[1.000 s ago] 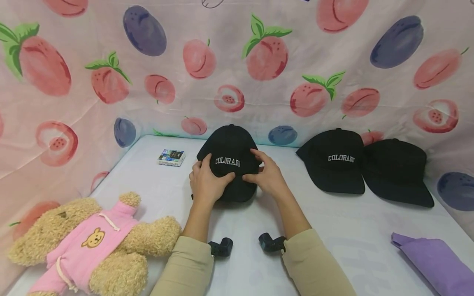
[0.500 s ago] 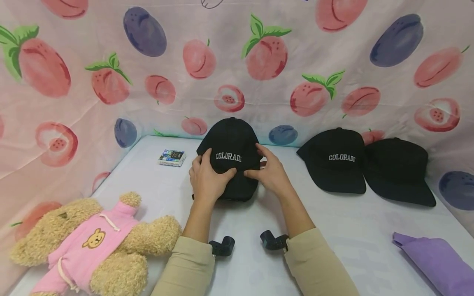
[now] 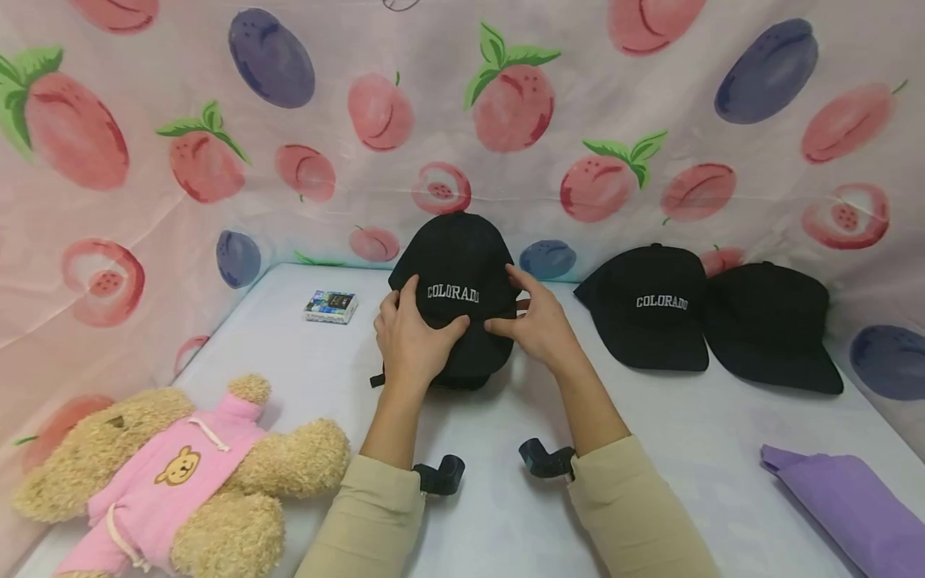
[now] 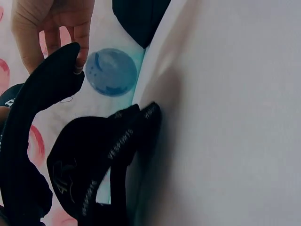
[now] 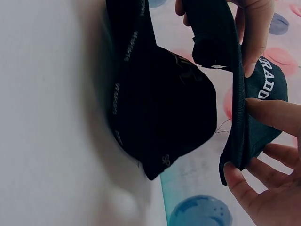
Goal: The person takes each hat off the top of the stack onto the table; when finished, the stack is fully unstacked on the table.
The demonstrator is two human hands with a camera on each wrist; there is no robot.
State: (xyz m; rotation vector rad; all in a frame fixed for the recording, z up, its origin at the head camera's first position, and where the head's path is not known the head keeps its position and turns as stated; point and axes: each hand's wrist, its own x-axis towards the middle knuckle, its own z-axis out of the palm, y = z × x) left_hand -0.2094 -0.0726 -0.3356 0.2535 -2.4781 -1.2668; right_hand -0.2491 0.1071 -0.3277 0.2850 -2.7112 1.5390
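Observation:
Both hands hold a black baseball cap (image 3: 458, 249) lettered COLORADO, upright at mid-table in the head view. My left hand (image 3: 410, 337) grips its left side, thumb on the front. On the opposite side, my right hand (image 3: 540, 325) pinches it, thumb near the brim and fingers along the edge. Beneath stands a second black cap (image 5: 174, 103) with small white lettering along its inner band. A gap separates the two caps in both wrist views. From above, the upper cap hides most of the lower one.
Two more black caps, one lettered COLORADO (image 3: 650, 273) and one plain-fronted (image 3: 773, 321), sit side by side at right. A small box (image 3: 330, 307) lies back left, a teddy bear (image 3: 195, 474) in pink front left, a purple pouch (image 3: 845, 502) front right. Fruit-print cloth (image 3: 289, 225) hangs behind.
Both hands have raised the COLORADO cap slightly and shifted it a little right. More of the lower cap's strap shows at its left. The other objects keep their places.

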